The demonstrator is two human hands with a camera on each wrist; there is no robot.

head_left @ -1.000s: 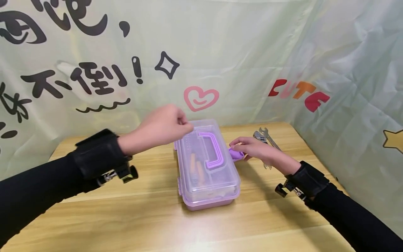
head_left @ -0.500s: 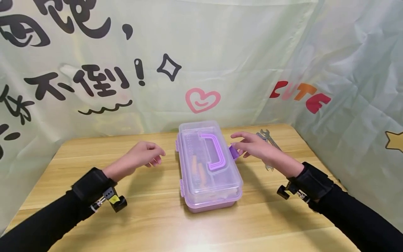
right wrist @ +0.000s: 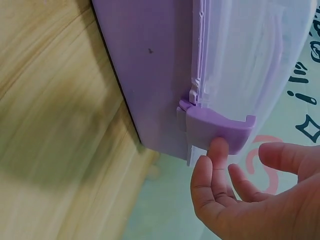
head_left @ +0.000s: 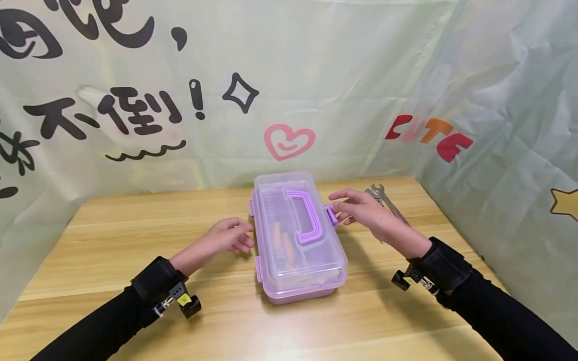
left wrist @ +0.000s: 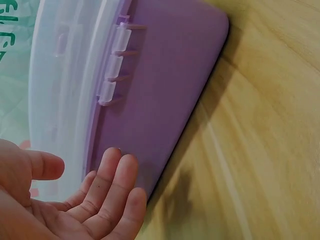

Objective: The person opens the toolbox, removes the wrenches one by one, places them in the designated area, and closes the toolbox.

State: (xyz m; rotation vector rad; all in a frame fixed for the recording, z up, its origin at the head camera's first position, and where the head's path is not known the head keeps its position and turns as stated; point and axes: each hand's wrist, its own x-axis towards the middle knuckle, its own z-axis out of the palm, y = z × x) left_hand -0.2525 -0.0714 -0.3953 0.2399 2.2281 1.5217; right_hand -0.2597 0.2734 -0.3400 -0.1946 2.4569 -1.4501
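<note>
A storage box with a clear lid and a purple base stands on the table. Its purple handle lies flat on the lid, which is down. My right hand is at the box's right side, and one fingertip presses the outside of the purple latch. That latch is swung up against the lid's edge, its top still standing a little out. On the opposite side my left hand is held palm toward the box, fingers loosely bent and holding nothing. The purple hinge shows beyond its fingertips.
Through the lid, orange-brown long pieces show inside the box. Behind the right hand lie metal wrenches, partly covered by it. A printed cloth backdrop rises along the back and right of the wooden table.
My left hand has come down from above the box's far left corner to its left side. My right fingers have swung the latch up from sticking outward to near the lid.
</note>
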